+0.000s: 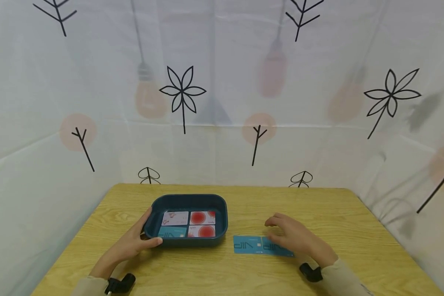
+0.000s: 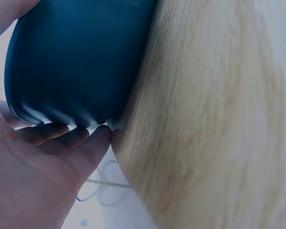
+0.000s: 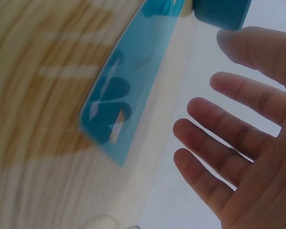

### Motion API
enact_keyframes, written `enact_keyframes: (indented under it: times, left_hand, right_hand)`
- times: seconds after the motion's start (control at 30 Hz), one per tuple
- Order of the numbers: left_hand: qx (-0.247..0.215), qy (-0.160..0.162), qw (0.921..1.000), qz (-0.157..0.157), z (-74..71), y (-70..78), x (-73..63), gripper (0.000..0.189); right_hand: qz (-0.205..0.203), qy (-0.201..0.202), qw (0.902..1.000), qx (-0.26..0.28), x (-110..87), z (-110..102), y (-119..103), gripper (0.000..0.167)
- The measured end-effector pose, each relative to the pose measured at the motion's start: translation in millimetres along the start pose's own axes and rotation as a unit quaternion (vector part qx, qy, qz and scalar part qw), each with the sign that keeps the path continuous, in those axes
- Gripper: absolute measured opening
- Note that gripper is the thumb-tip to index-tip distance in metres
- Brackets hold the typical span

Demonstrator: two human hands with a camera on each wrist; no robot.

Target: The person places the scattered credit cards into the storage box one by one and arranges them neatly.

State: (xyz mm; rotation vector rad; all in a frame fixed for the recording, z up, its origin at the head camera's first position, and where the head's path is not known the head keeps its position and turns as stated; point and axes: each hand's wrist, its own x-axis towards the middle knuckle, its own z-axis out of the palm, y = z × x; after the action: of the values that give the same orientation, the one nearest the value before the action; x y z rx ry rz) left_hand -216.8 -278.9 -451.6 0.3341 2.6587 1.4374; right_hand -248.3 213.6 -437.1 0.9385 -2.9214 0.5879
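Note:
A dark blue rectangular tray (image 1: 192, 243) stands on the table, with several cards laid flat inside. My left hand (image 1: 131, 242) grips its left side, thumb at the front wall and fingers against the end wall; the left wrist view shows those fingertips on the blue wall (image 2: 81, 62). Two blue VIP cards, a left one (image 1: 246, 245) and a right one (image 1: 277, 248), lie edge to edge right of the tray. Over the right card hovers my right hand (image 1: 294, 236), fingers relaxed and spread, holding nothing. It partly covers that card in the head view.
Inside the tray are a pale card with red flowers (image 1: 175, 218), two cards with red circles, upper (image 1: 202, 218) and lower (image 1: 201, 231), and a blue card (image 1: 172, 232). The wooden table (image 1: 192, 275) ends at a patterned white curtain (image 1: 214, 156).

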Motion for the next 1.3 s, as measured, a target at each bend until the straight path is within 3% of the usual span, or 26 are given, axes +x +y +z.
enact_keyframes:
  times: [0.33, 0.83, 1.07, 1.3]
  left_hand:
    - [0.01, 0.0, 0.9999, 0.001, -1.7, 0.6, -1.5, 0.102]
    - [0.026, 0.008, 0.9996, -0.005, -0.4, 1.1, -1.1, 0.104]
    - [0.018, 0.004, 0.9998, 0.001, -0.2, 1.5, -0.6, 0.103]
    - [0.012, 0.0, 0.9999, 0.004, -0.7, 0.2, -0.9, 0.102]
  right_hand:
    - [0.029, -0.033, 0.9988, 0.021, -9.8, -3.5, 9.7, 0.042]
    - [0.039, -0.075, 0.9955, 0.044, -19.1, -7.3, 9.3, 0.059]
    - [0.028, -0.08, 0.9959, 0.03, -21.3, -8.7, 8.4, 0.052]
    - [0.043, -0.079, 0.9953, 0.036, -21.3, -7.9, 7.8, 0.049]
